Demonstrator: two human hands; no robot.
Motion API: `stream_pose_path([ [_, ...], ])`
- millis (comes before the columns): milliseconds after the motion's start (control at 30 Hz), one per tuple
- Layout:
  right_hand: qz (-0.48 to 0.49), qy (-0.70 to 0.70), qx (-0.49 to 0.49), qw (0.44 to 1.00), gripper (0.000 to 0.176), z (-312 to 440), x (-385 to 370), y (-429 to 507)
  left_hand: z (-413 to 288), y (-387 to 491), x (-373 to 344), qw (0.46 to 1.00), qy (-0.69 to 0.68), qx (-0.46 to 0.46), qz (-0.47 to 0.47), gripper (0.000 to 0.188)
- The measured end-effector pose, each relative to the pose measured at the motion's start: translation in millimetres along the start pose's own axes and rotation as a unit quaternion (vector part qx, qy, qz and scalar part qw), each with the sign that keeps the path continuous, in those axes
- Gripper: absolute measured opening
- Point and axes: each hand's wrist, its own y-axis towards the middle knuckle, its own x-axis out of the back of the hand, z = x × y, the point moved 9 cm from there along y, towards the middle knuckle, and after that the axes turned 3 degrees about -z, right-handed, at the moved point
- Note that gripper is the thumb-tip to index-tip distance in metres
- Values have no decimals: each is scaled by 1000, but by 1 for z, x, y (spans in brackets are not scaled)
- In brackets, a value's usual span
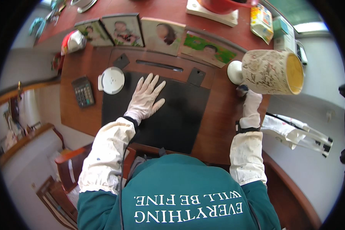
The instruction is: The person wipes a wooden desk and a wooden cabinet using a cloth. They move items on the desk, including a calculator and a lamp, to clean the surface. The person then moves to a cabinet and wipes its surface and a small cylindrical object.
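Observation:
My left hand (147,97), in a pale glove, lies palm down on the black desk mat (172,120) with its fingers spread. It holds nothing. At the right side of the wooden desk, my right hand (251,105), also gloved, is closed about a small dark object (242,90), blurred and partly covered, perhaps a cloth. That hand is just below the table lamp, which has a floral fabric shade (270,72) and a white base (235,72). The shade hides part of what lies behind it.
A calculator (83,92) and a round white device (113,80) lie on the left. Two dark flat pieces (121,60) flank a long slot (159,65). Several photographs (123,30) lean along the back. A red pot (225,5) sits on the ledge. Right of the desk hangs a folding rack (313,139).

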Motion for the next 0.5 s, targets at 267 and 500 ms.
stream_pose_path([
  [267, 57, -220, 159, 961, 26, 19, -30, -31, 2, -1, -6, 1000, 3, 20, 19, 77],
  [500, 46, -195, 219, 955, 33, 72, -90, -62, 4, -2, -7, 999, -18, 25, 14, 77],
])
